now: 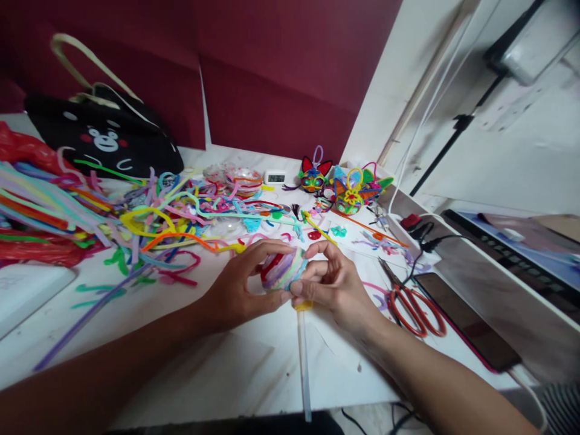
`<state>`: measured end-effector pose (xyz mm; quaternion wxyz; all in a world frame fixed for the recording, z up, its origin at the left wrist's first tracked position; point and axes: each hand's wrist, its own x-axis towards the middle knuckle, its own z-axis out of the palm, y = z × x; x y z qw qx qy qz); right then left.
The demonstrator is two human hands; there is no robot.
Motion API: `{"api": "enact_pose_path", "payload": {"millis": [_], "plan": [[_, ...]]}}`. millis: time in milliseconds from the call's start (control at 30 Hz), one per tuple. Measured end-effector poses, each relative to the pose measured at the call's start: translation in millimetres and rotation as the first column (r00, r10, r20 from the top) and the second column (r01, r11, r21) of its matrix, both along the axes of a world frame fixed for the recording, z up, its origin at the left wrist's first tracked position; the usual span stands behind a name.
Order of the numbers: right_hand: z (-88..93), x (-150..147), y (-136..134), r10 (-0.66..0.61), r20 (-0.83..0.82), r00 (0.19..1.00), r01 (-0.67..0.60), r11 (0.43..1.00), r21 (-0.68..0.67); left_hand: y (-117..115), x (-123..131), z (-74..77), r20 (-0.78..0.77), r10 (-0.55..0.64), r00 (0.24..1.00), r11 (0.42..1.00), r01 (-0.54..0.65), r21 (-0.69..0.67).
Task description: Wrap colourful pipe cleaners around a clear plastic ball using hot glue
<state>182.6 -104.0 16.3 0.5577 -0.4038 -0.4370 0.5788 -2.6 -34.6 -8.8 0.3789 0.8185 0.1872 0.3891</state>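
Between my two hands is a small ball (285, 270) wrapped in striped fuzzy pipe cleaners, red, lilac, pale green and blue. My left hand (249, 281) curls round its left side, with the thumb along the bottom. From the right, my right hand (333, 284) pinches its edge with thumb and fingers. Just below the ball a yellow piece (303, 306) shows, partly hidden by my right hand. A long translucent stick (304, 368) runs from it toward the table's front edge.
Loose pipe cleaners (45, 205) heap at left, near a black bag (104, 133). Finished colourful ornaments (351, 196) and a small digital clock (275, 177) stand at the back. Orange-handled scissors (414, 308) and a phone (466, 320) lie at right; a white box (31, 293) is at left.
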Motion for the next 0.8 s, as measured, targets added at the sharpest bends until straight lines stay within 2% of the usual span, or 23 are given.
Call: {"api": "enact_pose_path", "payload": {"millis": [167,367,567,633,700,767,800], "plan": [[-2.6,0,1,0.017,-0.009,1.000,-0.017,1.000,0.012,-1,1,2.1,0.019,0.013,1.000,1.000,-0.014,0.017],[-2.2,0,1,0.025,-0.008,1.000,-0.025,1.000,0.016,0,1,0.0,0.006,0.018,1.000,0.998,-0.018,-0.052],[0.8,2,3,0.084,0.077,0.993,-0.085,0.996,0.015,1,1,1.4,-0.052,0.081,0.995,0.984,-0.088,-0.157],[2.0,7,5,0.076,0.147,0.986,-0.084,0.995,0.049,2,1,4.0,-0.060,0.090,0.994,0.969,-0.101,-0.224],[5.0,17,6,0.023,0.288,0.957,-0.060,0.991,0.120,3,0,6.3,-0.043,0.089,0.995,0.953,-0.098,-0.287],[10.3,29,6,-0.033,0.529,0.848,-0.087,0.976,0.200,5,1,7.8,-0.009,0.080,0.997,0.937,-0.079,-0.340],[13.7,35,5,-0.036,0.672,0.740,-0.140,0.968,0.207,5,1,8.2,0.010,0.071,0.997,0.929,-0.063,-0.364]]}}
